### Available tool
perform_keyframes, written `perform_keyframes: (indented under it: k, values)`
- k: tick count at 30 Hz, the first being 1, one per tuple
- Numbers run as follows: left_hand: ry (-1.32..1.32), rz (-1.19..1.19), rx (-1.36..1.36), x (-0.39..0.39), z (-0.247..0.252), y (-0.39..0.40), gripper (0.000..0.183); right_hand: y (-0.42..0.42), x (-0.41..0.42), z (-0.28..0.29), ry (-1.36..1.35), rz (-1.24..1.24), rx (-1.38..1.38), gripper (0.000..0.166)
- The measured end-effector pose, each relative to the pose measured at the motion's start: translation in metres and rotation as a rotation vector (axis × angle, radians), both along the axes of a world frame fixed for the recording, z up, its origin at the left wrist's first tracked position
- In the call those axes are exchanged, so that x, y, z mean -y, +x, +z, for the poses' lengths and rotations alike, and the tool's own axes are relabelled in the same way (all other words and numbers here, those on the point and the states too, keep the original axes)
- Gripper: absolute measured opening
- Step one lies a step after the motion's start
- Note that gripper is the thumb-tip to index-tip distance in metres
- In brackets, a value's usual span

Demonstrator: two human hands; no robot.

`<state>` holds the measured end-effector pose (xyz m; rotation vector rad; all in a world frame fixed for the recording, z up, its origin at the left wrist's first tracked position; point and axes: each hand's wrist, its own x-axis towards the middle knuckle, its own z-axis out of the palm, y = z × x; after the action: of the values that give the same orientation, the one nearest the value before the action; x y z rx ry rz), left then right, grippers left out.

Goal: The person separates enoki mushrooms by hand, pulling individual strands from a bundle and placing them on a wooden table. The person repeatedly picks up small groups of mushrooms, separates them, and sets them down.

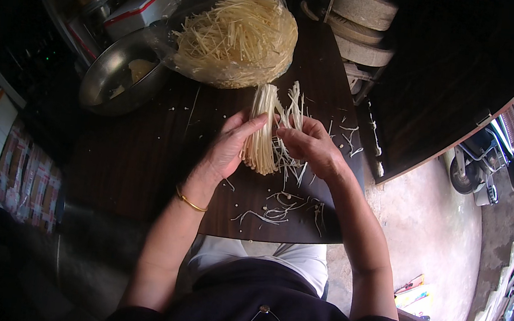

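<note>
My left hand (233,144) is closed around a thick bundle of enoki mushrooms (262,135), its small caps pointing towards me. Beside it, my right hand (310,142) grips a thinner, looser cluster of enoki strands (296,103) between thumb and fingers. The two portions lie close together; whether they are still joined is hard to tell. Stray enoki strands (275,214) and small caps lie scattered on the dark wooden table. Beyond my hands rests a clear plastic bag (223,79) filled with a heap of enoki (242,32).
A metal bowl (120,75) with a few pale pieces inside stands left of the bag, near a white box with a red stripe (139,9). Round stacked blocks (365,28) stand past the table's far right edge. Taped cartons (27,178) are at the left.
</note>
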<state>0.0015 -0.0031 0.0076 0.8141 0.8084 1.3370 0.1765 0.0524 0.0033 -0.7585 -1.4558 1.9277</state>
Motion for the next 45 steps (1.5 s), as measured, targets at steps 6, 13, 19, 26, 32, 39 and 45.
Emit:
perform_keyframes:
  k: [6,13,19,26,32,39,45]
  values:
    - [0.045,-0.026,-0.041,-0.001,-0.005,-0.002,0.030,-0.013,0.009,0.002,0.247,-0.073,0.102,0.024]
    - [0.063,-0.036,-0.065,-0.001,-0.005,-0.002,0.031,-0.002,0.002,0.004,-0.009,-0.013,-0.015,0.018]
    - [0.155,-0.010,-0.227,0.000,-0.005,0.003,0.035,0.004,0.001,0.008,0.006,0.053,0.080,0.015]
    - [0.066,-0.084,-0.143,-0.001,-0.014,-0.004,0.032,0.022,-0.003,0.026,-0.025,-0.056,-0.286,0.022]
    - [0.000,-0.141,0.050,-0.004,-0.008,-0.004,0.031,0.030,-0.010,0.025,-0.147,0.066,-0.601,0.016]
    - [0.050,-0.013,0.132,-0.005,-0.005,-0.006,0.025,0.017,-0.001,0.020,0.037,0.065,0.089,0.021]
    - [-0.005,0.005,0.097,-0.006,-0.013,-0.008,0.031,0.031,-0.008,0.027,-0.181,0.154,-0.656,0.015]
